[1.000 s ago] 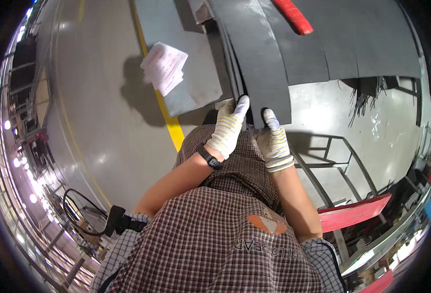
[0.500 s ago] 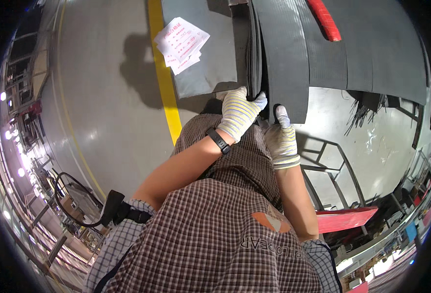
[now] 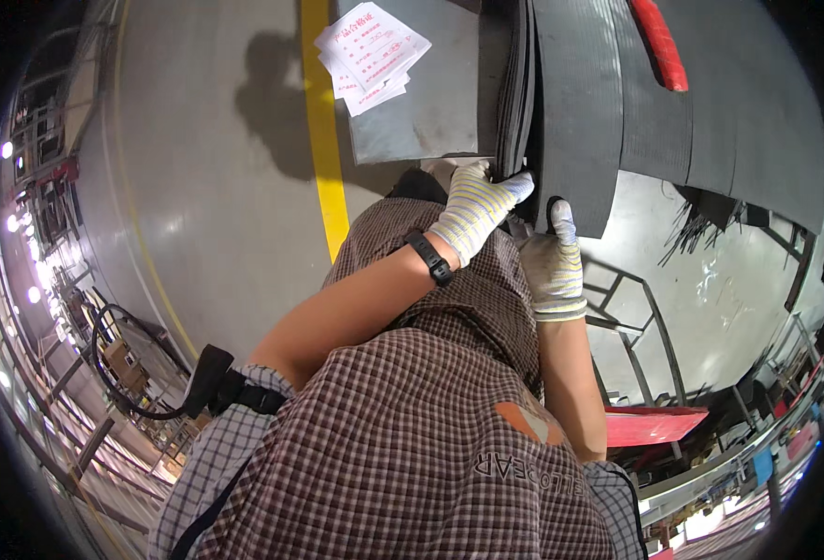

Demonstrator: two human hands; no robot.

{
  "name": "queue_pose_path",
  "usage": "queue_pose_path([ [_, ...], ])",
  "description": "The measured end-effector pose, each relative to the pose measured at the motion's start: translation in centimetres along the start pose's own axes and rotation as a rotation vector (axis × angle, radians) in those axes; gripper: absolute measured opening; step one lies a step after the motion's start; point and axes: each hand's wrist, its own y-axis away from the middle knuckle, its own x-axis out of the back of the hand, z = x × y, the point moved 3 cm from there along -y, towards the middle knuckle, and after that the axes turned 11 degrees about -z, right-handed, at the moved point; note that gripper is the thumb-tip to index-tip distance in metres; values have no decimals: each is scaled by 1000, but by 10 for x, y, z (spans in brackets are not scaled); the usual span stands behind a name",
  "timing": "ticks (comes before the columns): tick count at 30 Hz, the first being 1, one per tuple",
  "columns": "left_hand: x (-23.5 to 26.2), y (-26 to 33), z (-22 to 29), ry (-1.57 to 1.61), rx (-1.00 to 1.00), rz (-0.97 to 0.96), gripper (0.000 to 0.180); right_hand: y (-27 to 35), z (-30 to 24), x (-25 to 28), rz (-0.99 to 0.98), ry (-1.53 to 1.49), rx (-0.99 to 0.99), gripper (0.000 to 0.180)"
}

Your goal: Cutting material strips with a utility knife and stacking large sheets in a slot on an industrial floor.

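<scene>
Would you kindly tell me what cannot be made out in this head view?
- Left hand: fingertips are tucked among the dark sheets, so its grip is hidden.
- Right hand: only the glove's back shows; its palm side is unseen.
- Sheet count: the edges blur together.
- Paper slips: print too small, top cut off.
- Feet: hidden by the checked shirt.

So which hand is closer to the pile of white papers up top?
The left hand. It rests on the near edge of the dark rubber sheets, just below and right of the white papers. The right hand grips the sheets farther right and lower.
</scene>
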Motion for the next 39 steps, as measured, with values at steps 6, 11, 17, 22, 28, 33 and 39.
queue_pose_path([
  [6,-2,-8,-8,-149,-100,81,14,-2,2,3,-49,-33,17,61],
  [11,-2,-15,-15,-217,-133,99,12,-2,4,7,-52,-39,-24,74],
  [17,-6,-13,-17,-88,-91,19,10,-1,5,4,2,-49,12,63],
  [22,-9,-3,-16,312,-173,-37,9,-10,2,-1,1,-60,21,64],
  [28,-4,1,-11,524,-249,-192,17,-29,-3,0,18,-55,3,63],
  [33,-7,0,-10,216,-276,-179,17,-31,-3,1,24,-88,15,61],
  [39,-2,1,-16,52,-338,-220,19,-31,-4,-4,91,-90,73,50],
])
